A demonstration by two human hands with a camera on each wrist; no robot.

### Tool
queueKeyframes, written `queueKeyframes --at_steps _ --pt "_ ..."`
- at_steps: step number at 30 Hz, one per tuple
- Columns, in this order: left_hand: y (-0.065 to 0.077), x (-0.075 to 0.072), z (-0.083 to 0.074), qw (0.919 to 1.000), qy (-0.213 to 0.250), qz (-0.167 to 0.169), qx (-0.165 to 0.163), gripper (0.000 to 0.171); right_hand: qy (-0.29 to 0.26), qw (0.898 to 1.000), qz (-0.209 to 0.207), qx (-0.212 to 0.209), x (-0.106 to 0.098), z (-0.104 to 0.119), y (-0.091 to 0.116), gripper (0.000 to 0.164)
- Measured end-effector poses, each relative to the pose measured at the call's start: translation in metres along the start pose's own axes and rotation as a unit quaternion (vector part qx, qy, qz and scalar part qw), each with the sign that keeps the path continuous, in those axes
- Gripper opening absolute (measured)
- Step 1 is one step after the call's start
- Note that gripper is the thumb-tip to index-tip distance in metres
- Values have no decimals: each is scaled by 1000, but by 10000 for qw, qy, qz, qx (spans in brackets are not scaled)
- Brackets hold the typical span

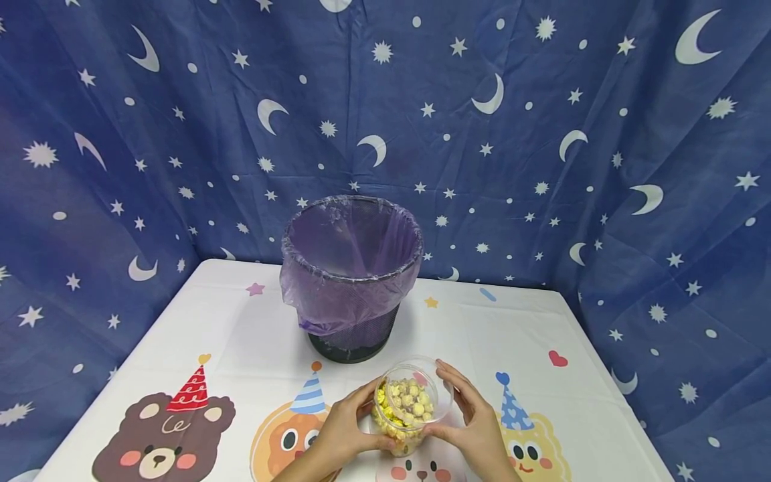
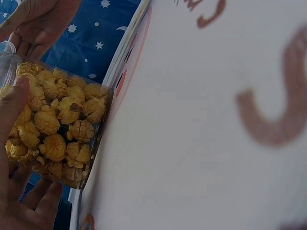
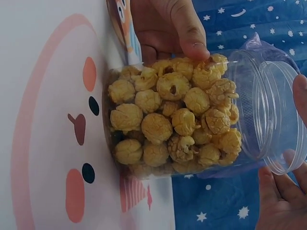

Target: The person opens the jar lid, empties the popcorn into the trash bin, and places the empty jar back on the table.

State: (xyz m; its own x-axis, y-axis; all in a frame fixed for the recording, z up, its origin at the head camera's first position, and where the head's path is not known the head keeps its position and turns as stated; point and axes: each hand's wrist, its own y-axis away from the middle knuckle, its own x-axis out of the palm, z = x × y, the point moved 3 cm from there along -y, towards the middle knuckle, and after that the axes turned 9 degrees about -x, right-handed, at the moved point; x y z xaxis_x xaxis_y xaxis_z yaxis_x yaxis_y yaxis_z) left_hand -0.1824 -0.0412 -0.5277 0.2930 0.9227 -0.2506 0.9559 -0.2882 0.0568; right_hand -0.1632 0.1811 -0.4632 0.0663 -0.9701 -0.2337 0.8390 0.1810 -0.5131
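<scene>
A clear plastic jar (image 1: 400,440) of yellow popcorn (image 3: 158,127) stands upright on the table near its front edge. My left hand (image 1: 345,428) grips the jar's left side, its thumb across the front in the left wrist view. Over the jar's right rim, a round transparent lid (image 1: 444,402) sits tilted and shifted to the right, exposing part of the popcorn. My right hand (image 1: 477,428) holds that lid by its edge between thumb and fingers. In the right wrist view, the lid overlaps the jar's threaded mouth at an angle.
Behind the jar stands a black mesh wastebasket (image 1: 349,351) lined with a purple plastic bag (image 1: 355,308). The white tablecloth (image 1: 241,335) carries printed cartoon animals. A blue curtain (image 1: 421,134) with moons and stars surrounds the table's back and sides.
</scene>
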Motion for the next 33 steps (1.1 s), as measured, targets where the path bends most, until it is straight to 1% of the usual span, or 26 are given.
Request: queueKeyframes --at_steps 4,11,16,19,23,26,29,33 --pt "0 0 1 10000 63 11 -11 101 18 10000 -16 -53 -3 0 -1 79" --pt "-2 1 -1 9999 147 60 -38 102 139 9998 -122 124 -11 -1 -3 78" --pt "-1 1 0 9997 211 70 -97 102 154 9998 -137 77 -17 -3 -4 78" --pt "0 1 1 9995 284 74 -151 102 209 9993 -176 250 -21 -7 -4 77" --pt "0 2 2 9994 312 70 -124 101 332 9975 -271 566 -25 -13 -4 76" --pt "0 1 2 9995 302 85 -75 101 411 9960 -336 719 -29 -18 -4 77" --pt "0 1 2 9995 293 87 -47 101 466 9953 -380 754 -32 -22 -4 76" --pt "0 1 2 9995 292 65 -39 101 460 9955 -459 686 -38 -29 -6 75"
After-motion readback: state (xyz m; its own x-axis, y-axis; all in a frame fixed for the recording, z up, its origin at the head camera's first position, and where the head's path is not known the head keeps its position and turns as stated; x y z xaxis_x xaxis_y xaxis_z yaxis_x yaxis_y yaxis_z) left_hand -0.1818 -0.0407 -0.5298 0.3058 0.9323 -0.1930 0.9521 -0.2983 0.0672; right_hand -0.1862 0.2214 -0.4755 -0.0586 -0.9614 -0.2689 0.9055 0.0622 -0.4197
